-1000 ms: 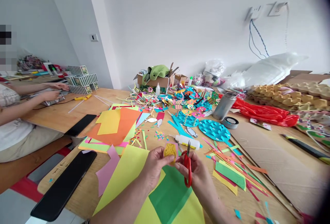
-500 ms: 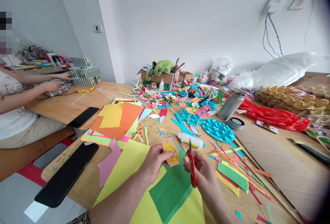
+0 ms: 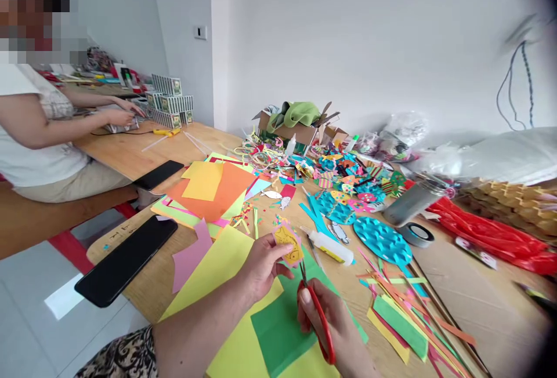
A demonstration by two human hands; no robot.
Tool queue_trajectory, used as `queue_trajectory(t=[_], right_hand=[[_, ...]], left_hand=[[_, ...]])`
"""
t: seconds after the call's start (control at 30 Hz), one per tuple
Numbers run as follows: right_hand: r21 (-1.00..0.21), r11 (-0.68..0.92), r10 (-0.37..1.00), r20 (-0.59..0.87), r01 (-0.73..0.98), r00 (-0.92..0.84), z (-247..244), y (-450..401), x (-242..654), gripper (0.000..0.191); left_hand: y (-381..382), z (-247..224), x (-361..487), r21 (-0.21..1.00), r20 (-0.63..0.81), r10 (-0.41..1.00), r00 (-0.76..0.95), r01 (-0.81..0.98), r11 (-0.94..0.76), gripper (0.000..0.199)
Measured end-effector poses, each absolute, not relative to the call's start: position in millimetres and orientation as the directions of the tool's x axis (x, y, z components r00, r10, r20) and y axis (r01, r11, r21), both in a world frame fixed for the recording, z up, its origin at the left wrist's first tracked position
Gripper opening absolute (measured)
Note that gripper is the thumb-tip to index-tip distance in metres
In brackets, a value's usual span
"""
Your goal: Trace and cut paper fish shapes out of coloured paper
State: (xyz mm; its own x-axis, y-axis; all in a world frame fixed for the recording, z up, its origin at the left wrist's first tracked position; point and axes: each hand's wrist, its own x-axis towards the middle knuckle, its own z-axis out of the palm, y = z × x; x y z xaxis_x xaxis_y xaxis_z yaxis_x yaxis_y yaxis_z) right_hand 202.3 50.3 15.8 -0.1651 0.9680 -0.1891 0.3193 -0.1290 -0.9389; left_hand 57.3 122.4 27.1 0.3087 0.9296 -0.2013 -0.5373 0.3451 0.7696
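Note:
My left hand [image 3: 261,265] pinches a small paper fish cutout [image 3: 287,244], yellow with dark drawn lines on a pink backing. In my right hand [image 3: 326,314] are red-handled scissors [image 3: 319,323], their blade tips at the lower edge of the cutout. Under both hands lie a green paper sheet [image 3: 278,331] and a larger yellow sheet [image 3: 204,291]. A white glue bottle [image 3: 333,247] rests on its side just beyond my right hand.
At left are two black phones [image 3: 126,259], and a person [image 3: 43,117] works beside stacked striped boxes [image 3: 172,102]. Paper scraps [image 3: 400,320], blue egg-tray ovals [image 3: 383,240], a metal bottle [image 3: 415,198] and grey tape [image 3: 416,234] lie to the right. A cardboard box [image 3: 287,128] stands at the back.
The view has turned to the right and the scene is tilted. My right hand has brought the scissors from beside the cutout to its lower edge, turning them; the left still holds the cutout.

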Motion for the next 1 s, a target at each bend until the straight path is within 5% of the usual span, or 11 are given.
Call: queue_trajectory(t=[0.4, 1.0], right_hand=[[-0.949, -0.232, 0.968, -0.248, 0.211, -0.048, 10.7, 53.8, 200.9, 0.047], [-0.937, -0.211, 0.965, -0.245, 0.279, -0.093, 13.4, 53.5, 203.8, 0.048]], left_hand=[[120.6, 23.6, 58.9, 0.810, -0.165, 0.908, 0.385, -0.473, 0.347, 0.033], [120.2, 26.3, 59.3, 0.836, -0.242, 0.909, 0.340, -0.403, 0.373, 0.033]])
